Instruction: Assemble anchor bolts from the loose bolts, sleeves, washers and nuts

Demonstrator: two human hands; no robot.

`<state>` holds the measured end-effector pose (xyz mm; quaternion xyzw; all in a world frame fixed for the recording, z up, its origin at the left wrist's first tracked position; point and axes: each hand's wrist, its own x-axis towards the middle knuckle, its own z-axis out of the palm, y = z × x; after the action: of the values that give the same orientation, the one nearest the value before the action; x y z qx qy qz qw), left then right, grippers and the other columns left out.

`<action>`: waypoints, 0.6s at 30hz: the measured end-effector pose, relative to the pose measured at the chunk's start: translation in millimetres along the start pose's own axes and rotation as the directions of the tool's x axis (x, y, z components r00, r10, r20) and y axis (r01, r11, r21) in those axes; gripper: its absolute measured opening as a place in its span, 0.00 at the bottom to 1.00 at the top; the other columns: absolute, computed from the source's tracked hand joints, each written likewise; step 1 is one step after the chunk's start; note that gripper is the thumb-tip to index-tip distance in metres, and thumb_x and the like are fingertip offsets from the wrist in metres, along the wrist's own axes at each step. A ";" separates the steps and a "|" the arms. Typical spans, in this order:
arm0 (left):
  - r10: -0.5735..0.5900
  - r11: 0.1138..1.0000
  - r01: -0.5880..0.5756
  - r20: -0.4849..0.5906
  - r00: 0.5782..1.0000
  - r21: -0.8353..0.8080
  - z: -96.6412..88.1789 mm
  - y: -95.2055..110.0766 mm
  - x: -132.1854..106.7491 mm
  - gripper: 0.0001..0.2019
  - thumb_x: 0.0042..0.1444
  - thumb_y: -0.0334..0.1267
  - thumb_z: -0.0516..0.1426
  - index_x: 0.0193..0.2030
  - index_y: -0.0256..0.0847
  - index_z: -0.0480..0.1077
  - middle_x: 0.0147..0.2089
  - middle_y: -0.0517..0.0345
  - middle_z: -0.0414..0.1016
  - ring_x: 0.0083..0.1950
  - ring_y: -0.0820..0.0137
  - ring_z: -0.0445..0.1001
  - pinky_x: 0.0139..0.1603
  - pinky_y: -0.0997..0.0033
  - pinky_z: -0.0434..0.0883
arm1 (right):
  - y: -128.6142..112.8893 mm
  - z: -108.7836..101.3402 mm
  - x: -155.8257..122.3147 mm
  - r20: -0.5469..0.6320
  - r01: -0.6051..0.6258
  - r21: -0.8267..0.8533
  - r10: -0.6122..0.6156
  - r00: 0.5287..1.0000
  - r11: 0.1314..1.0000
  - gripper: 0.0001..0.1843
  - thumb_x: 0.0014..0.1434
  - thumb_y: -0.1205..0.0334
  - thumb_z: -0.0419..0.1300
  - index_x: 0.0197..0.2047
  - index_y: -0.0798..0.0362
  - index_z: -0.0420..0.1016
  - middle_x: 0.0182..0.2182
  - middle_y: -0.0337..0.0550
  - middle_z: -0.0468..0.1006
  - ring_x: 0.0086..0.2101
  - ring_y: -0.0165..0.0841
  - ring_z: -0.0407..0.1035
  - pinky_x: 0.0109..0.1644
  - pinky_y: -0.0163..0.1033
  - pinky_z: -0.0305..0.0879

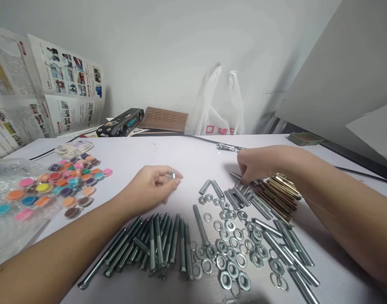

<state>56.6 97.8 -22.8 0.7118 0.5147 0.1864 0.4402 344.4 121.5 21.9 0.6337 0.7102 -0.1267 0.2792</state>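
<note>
Pinched between the thumb and index finger of my left hand [153, 185] is a small silver metal piece [173, 175], with only its short end showing. My right hand [253, 162] is closed with fingertips down among silver metal sleeves [241, 196]; whatever the fingers hold is hidden. Right beside it lie brass-coloured bolts [277, 196]. Below my left hand is a pile of dark silver expansion bolts [158, 240]. Loose hex nuts [225, 279] and flat washers [207, 266] are scattered between the piles.
On the left, colourful small paint pots [62, 181] lie by clear plastic wrap [9, 211]. Along the back stand a black box [120, 122], a brown slatted mat [164, 120] and a white plastic bag [215, 105]. A finished-looking metal assembly [228, 147] lies behind my right hand.
</note>
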 end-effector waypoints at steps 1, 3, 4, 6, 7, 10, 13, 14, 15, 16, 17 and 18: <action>-0.004 1.000 0.004 0.001 1.000 0.003 -0.3 -0.3 -0.1 0.16 0.60 0.49 0.55 0.42 0.38 0.73 0.17 0.67 0.67 0.18 0.85 0.57 0.22 0.86 0.56 | 2.0 -1.5 -0.2 -0.004 0.006 0.002 -0.006 1.000 1.000 0.14 0.47 0.52 0.61 0.22 0.54 0.67 0.21 0.42 0.66 0.21 0.31 0.57 0.25 0.42 0.49; -0.012 1.000 0.012 0.001 1.000 0.019 -1.0 -0.4 -0.5 0.17 0.60 0.51 0.55 0.39 0.37 0.72 0.17 0.66 0.67 0.18 0.86 0.57 0.21 0.87 0.56 | 7.2 -5.2 -1.9 -0.028 0.005 0.006 -0.005 1.000 1.000 0.17 0.49 0.48 0.60 0.22 0.54 0.66 0.21 0.41 0.65 0.21 0.30 0.55 0.25 0.41 0.48; -0.013 1.000 0.013 0.001 1.000 0.025 -1.3 -0.3 -0.7 0.17 0.60 0.51 0.55 0.38 0.37 0.72 0.17 0.66 0.67 0.18 0.86 0.56 0.21 0.87 0.56 | 10.0 -6.9 -3.0 -0.043 -0.007 0.007 0.007 0.999 1.000 0.19 0.50 0.46 0.59 0.23 0.54 0.65 0.21 0.41 0.65 0.21 0.30 0.55 0.25 0.41 0.48; -0.018 0.999 0.018 0.000 1.000 0.034 -1.5 0.4 -1.0 0.18 0.60 0.52 0.55 0.38 0.36 0.72 0.18 0.66 0.67 0.18 0.86 0.56 0.21 0.87 0.56 | 14.5 -8.7 -4.9 -0.066 -0.048 0.007 0.048 0.997 0.999 0.19 0.51 0.45 0.58 0.24 0.53 0.66 0.22 0.42 0.66 0.20 0.31 0.55 0.25 0.42 0.49; -0.021 0.999 0.021 0.000 1.000 0.037 -1.4 0.9 -1.1 0.19 0.60 0.52 0.54 0.38 0.36 0.72 0.18 0.65 0.67 0.18 0.86 0.56 0.21 0.87 0.56 | 15.7 -8.4 -5.3 -0.074 -0.069 0.009 0.070 0.995 0.998 0.18 0.50 0.45 0.59 0.25 0.53 0.67 0.22 0.43 0.67 0.21 0.32 0.57 0.25 0.42 0.51; -0.023 0.999 0.022 0.012 1.000 0.044 -0.9 1.8 -1.0 0.20 0.60 0.53 0.54 0.38 0.35 0.72 0.18 0.65 0.67 0.18 0.86 0.56 0.21 0.86 0.56 | 15.0 -4.1 -2.5 -0.072 -0.089 0.022 0.090 0.993 0.996 0.16 0.48 0.48 0.61 0.26 0.54 0.69 0.24 0.45 0.70 0.22 0.35 0.62 0.26 0.42 0.53; -0.017 0.999 0.016 0.019 1.000 0.048 -0.6 1.0 -0.7 0.20 0.60 0.54 0.54 0.38 0.35 0.71 0.19 0.66 0.67 0.18 0.86 0.56 0.21 0.86 0.55 | 13.3 -0.8 2.2 -0.050 -0.035 0.044 0.037 0.998 0.998 0.15 0.47 0.52 0.61 0.21 0.54 0.65 0.22 0.42 0.66 0.21 0.32 0.57 0.26 0.42 0.51; -0.014 0.999 0.013 0.019 1.000 0.048 -0.6 0.5 -0.6 0.20 0.60 0.54 0.54 0.38 0.35 0.71 0.19 0.66 0.67 0.18 0.86 0.56 0.21 0.85 0.55 | 13.6 -1.4 2.7 -0.048 -0.016 0.055 0.018 0.999 0.998 0.15 0.46 0.53 0.61 0.20 0.54 0.64 0.21 0.42 0.64 0.21 0.31 0.55 0.26 0.42 0.49; -0.008 0.999 0.007 0.022 1.000 0.048 -0.7 -0.2 -0.6 0.20 0.60 0.54 0.54 0.37 0.35 0.71 0.18 0.66 0.67 0.18 0.86 0.56 0.21 0.85 0.55 | 13.9 -3.0 2.2 -0.058 -0.001 0.069 0.005 0.998 0.998 0.15 0.47 0.54 0.61 0.19 0.54 0.63 0.20 0.41 0.63 0.20 0.30 0.54 0.26 0.41 0.48; -0.002 0.999 0.001 0.027 1.000 0.046 -0.9 -0.7 -0.6 0.20 0.60 0.53 0.54 0.37 0.35 0.71 0.18 0.66 0.67 0.18 0.85 0.56 0.21 0.84 0.55 | 13.8 -5.4 0.7 -0.078 0.010 0.086 -0.003 0.997 0.996 0.15 0.48 0.54 0.61 0.20 0.54 0.63 0.20 0.41 0.62 0.20 0.29 0.53 0.26 0.41 0.48; 0.007 0.999 -0.008 0.031 1.000 0.041 -1.0 -1.2 -0.6 0.20 0.60 0.53 0.54 0.36 0.35 0.71 0.18 0.66 0.67 0.18 0.85 0.56 0.21 0.84 0.55 | 12.7 -8.4 -1.7 -0.108 0.021 0.102 -0.010 0.994 0.995 0.16 0.51 0.53 0.59 0.21 0.54 0.63 0.21 0.41 0.63 0.21 0.29 0.53 0.26 0.41 0.48; 0.014 0.999 -0.015 0.036 0.999 0.036 -1.2 -1.5 -0.7 0.20 0.60 0.53 0.54 0.35 0.35 0.70 0.18 0.66 0.66 0.18 0.85 0.56 0.21 0.84 0.56 | 10.0 -11.3 -5.0 -0.155 0.040 0.140 -0.019 0.988 0.989 0.16 0.54 0.52 0.58 0.22 0.54 0.65 0.22 0.42 0.64 0.21 0.29 0.54 0.27 0.41 0.50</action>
<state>54.6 97.8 -23.2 0.7264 0.5049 0.1677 0.4351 351.7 125.1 35.7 0.6493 0.7280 -0.1322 0.1761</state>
